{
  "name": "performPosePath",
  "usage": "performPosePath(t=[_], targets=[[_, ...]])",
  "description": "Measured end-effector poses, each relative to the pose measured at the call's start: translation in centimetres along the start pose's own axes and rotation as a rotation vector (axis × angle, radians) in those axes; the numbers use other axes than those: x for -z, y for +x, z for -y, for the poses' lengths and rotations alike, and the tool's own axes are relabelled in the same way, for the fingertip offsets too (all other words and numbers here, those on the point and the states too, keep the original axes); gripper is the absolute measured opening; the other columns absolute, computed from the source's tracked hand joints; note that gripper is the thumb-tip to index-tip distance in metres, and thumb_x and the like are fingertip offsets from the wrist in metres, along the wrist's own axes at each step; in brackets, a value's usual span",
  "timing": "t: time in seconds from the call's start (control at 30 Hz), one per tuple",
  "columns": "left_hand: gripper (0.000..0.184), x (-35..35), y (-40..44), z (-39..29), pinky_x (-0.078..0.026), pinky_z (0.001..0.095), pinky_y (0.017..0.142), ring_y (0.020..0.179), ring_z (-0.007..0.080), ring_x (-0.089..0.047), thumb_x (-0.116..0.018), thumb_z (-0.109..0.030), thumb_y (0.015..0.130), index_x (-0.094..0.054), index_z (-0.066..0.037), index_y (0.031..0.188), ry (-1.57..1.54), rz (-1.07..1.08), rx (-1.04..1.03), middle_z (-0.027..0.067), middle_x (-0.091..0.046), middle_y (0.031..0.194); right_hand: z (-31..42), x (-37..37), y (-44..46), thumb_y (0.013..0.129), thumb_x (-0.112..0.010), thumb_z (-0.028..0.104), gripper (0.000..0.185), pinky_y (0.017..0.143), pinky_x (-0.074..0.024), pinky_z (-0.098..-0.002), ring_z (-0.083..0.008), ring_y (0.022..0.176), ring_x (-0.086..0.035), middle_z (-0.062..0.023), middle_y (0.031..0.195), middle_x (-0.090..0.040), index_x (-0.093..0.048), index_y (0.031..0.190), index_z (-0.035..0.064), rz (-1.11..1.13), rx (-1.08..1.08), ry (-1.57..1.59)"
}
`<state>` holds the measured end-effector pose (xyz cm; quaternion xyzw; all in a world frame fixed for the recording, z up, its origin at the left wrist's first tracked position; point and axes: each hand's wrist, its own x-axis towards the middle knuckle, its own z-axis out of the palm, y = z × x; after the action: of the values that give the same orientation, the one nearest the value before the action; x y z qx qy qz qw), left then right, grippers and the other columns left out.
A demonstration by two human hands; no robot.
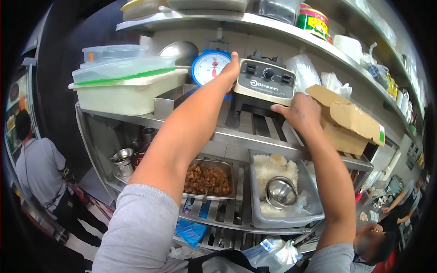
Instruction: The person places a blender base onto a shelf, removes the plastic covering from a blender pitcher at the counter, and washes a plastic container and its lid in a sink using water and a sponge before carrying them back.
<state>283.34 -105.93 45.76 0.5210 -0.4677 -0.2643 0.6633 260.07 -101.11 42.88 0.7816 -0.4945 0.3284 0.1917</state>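
In the head view, the blender base (266, 84), marked Dynamex, is at the upper centre of the frame, over the slatted shelf (218, 133). The left hand (231, 75) grips its left side, thumb pointing up; most of its fingers are hidden. The right hand (304, 111) grasps its lower right corner, thumb along the underside. Whether the feet bear on the slats or hang just above them, I cannot tell.

The hands sit at unequal heights, so the base could tip if one side took more of the weight; a smooth casing or greasy fingers would make a slip likelier. A foot could also catch in a gap between the slats.

Just left of the base, the blue dial scale (211, 68) is close behind the left hand, and a sideways swing or a knuckle could knock it. On the right, the torn carton (350, 123) crowds the right forearm and could be shoved along by an elbow.

The worst place for a drop is lower down: the metal tray (223, 197) of cooked meat (207, 179) at lower centre, and the grey tub (291, 222) of rice (268, 170) to its right, both uncovered. A falling base, or dirt off its underside, could spoil either, and the metal bowl (281, 191) in the tub could be dented.
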Motion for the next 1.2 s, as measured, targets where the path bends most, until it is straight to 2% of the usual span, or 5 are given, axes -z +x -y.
performPosePath(t=[0.07, 0.17, 0.27, 0.63, 1.2], targets=[[0.087, 0.4, 1.6, -0.2, -0.027, 0.0479, 0.110, 0.139, 0.0378, -0.029, -0.022, -0.069, 0.092, -0.033, 0.001, 0.143, 0.131, -0.101, -0.076, 0.0228, -0.035, 0.147, 0.0, -1.0, 0.3, 0.070, -0.078, 0.047, 0.051, 0.063, -0.0513, -0.0434, -0.0383, 0.071, -0.065, -0.0179, 0.074, -0.066, -0.062, 0.087, 0.0007, -0.260, 0.145, -0.078], [0.070, 0.0, -1.2, -1.5, -0.034, 0.0485, 0.104, 0.126, 0.0405, -0.042, -0.040, -0.053, 0.092, -0.043, 0.005, 0.131, 0.391, -0.550, -0.400, 0.0262, -0.049, 0.130, 1.9, -1.4, 1.4, 0.073, -0.077, 0.039, 0.044, 0.071, -0.0517, -0.0432, -0.0366, 0.080, -0.066, -0.0203, 0.078, -0.066, -0.062, 0.085, -0.0009, -0.101, 0.439, -0.044], [0.063, 0.7, -0.8, -1.3, -0.036, 0.0494, 0.101, 0.120, 0.0393, -0.045, -0.046, -0.049, 0.091, -0.046, 0.002, 0.127, 0.405, -0.573, -0.785, 0.0237, -0.051, 0.124, 2.4, -2.3, 3.6, 0.072, -0.079, 0.035, 0.042, 0.075, -0.0510, -0.0440, -0.0379, 0.084, -0.065, -0.0217, 0.082, -0.066, -0.062, 0.086, -0.0017, 0.051, 0.486, 0.039], [0.045, 1.3, -1.3, -0.8, -0.040, 0.0425, 0.100, 0.120, 0.0324, -0.045, -0.062, -0.040, 0.078, -0.061, -0.007, 0.109, 0.670, -0.377, -0.551, 0.0163, -0.051, 0.123, 4.2, -4.9, 7.9, 0.074, -0.078, 0.033, 0.043, 0.086, -0.0509, -0.0412, -0.0368, 0.096, -0.065, -0.0238, 0.097, -0.067, -0.067, 0.092, -0.0049, 0.199, 0.386, -0.120], [0.041, 0.9, -2.3, -0.7, -0.044, 0.0422, 0.096, 0.116, 0.0335, -0.048, -0.064, -0.033, 0.075, -0.067, -0.005, 0.105, 0.824, -0.301, -0.719, 0.0194, -0.055, 0.119, 0.0, -16.0, 17.3, 0.078, -0.075, 0.028, 0.040, 0.088, -0.0485, -0.0439, -0.0400, 0.101, -0.061, -0.0279, 0.103, -0.064, -0.065, 0.097, -0.0052, 0.086, 0.594, 0.002]])
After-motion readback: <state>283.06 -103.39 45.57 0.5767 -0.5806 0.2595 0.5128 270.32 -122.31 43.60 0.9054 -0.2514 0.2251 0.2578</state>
